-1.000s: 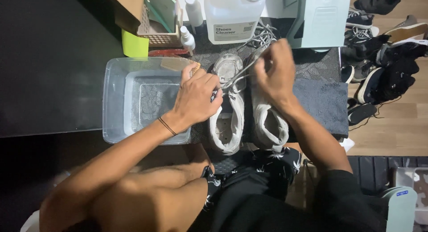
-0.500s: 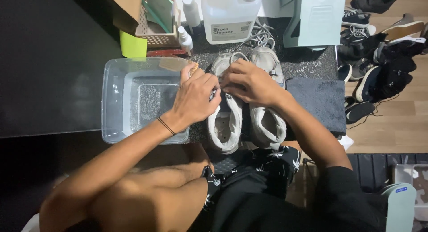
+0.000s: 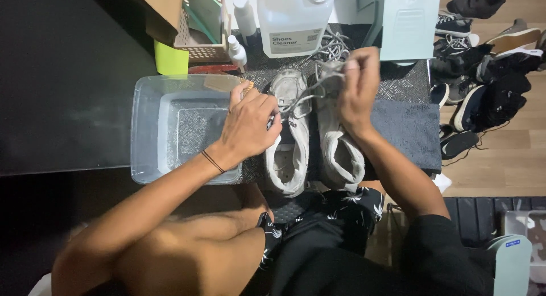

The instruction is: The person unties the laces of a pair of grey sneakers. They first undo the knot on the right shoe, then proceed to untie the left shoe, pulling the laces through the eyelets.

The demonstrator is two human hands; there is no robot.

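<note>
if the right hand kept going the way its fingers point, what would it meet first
The right hand points up the picture, away from the person, pinching a grey lace. Straight on, it would probably first meet the pale green box behind the shoes, though depth is hard to judge from above.

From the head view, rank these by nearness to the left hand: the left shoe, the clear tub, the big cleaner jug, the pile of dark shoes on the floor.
1. Left shoe: under the left hand, touching.
2. Clear tub: just to its left; near enough that first place is close.
3. Cleaner jug: at the back of the table.
4. Dark shoe pile: far right, on the floor.
</note>
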